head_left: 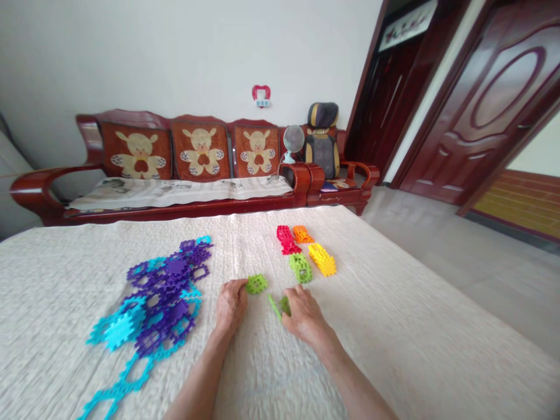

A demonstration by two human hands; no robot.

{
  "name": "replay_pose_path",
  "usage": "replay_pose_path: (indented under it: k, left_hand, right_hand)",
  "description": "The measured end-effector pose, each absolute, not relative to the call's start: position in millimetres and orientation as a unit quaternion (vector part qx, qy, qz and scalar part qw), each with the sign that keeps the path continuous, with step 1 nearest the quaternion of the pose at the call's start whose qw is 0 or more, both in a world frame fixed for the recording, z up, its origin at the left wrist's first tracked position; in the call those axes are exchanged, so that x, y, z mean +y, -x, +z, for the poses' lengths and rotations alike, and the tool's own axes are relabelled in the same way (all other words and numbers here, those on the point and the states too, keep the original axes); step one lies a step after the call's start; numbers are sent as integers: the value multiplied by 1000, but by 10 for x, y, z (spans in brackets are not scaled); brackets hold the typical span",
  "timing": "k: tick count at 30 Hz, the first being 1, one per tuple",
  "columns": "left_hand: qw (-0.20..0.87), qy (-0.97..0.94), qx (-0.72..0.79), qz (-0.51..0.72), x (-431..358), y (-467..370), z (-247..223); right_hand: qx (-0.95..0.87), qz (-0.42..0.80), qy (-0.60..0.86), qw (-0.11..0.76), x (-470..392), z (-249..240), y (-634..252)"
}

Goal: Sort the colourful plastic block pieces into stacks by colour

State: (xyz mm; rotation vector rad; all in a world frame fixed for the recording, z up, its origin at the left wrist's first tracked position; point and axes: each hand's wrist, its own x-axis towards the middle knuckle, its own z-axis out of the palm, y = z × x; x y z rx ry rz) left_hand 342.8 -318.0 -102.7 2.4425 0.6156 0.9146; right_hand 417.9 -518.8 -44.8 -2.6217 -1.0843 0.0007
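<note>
Green plastic interlocking pieces lie between and around my hands. My left hand [231, 302] has its fingertips at the left edge of a flat green piece [256, 284] on the white cover. To the right, my right hand [301, 310] is closed on another green piece [275, 306], which is tilted on its edge; part of it is hidden by the fingers. Just beyond the right hand stands a green stack [301, 268]. Behind it are a red stack [286, 240], an orange stack [302, 234] and a yellow stack [322, 259].
A spread-out heap of purple pieces [177, 268] and cyan pieces [120, 329] covers the left side of the quilted surface [394, 326]. Past its far edge stand a wooden sofa [37, 188] with bear cushions, a small fan [293, 139] and an armchair [322, 153].
</note>
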Motion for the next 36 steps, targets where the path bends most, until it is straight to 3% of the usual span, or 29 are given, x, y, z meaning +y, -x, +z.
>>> replay_pose_path:
  k: [3, 9, 12, 24, 32, 36]
  left_hand:
    - [231, -889, 220, 329, -3181, -3424, -1018]
    - [227, -893, 224, 318, -3181, -3414, -1002]
    - [221, -894, 229, 316, -3187, -3409, -992]
    - [230, -895, 227, 307, -3205, -3400, -956]
    - [232, -892, 244, 302, -3226, -3401, -917]
    - [241, -889, 247, 301, -3231, -3402, -914]
  right_hand:
    - [-378, -16, 910, 169, -5147, -470, -4171]
    - [-400, -148, 836, 346, -5169, -436, -4444]
    - [-366, -219, 816, 390, -5234, -472, -4630]
    - [-350, -209, 826, 390, -5259, -773, -4828]
    - [-356, -236, 813, 395, -5240, -644, -4722]
    - [-453, -139, 773, 423, -5161, -526, -4527]
